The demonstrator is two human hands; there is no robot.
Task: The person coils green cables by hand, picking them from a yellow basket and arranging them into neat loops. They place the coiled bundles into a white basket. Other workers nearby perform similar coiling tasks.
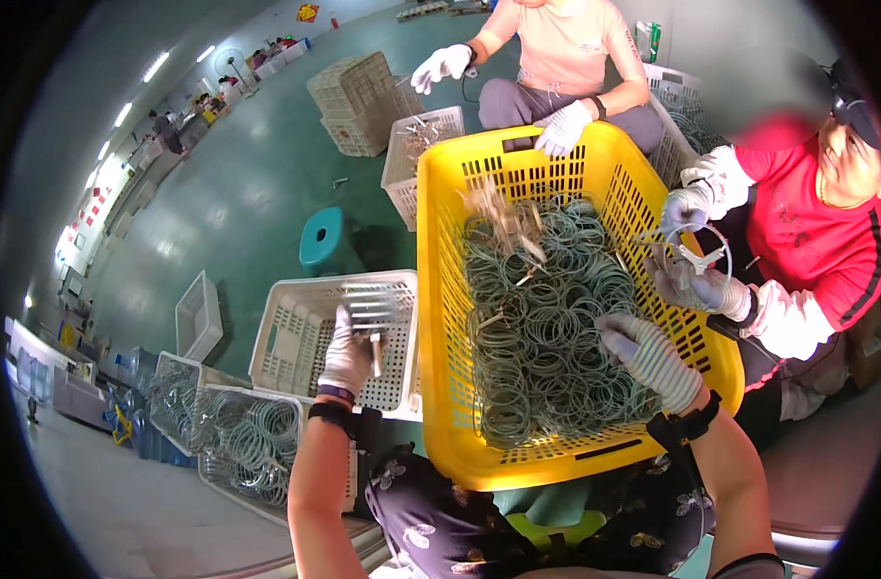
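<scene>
My left hand, in a striped glove, is over a white perforated crate left of the yellow basket. Its upper fingers stretch out, and blurred metal rods are just past them. A short pale metal piece is beside the fingers; whether they touch it is unclear. The yellow basket stands in front of me, heaped with thin grey rings. At the heap's right side my right hand, also gloved, curls its fingers on a ring, its fingertips partly hidden.
A gloved person sits at the far side, one hand on the basket rim; blurred brownish pieces are over the rings. A person in red holds a large ring. Ring-filled crates and a teal stool lie left.
</scene>
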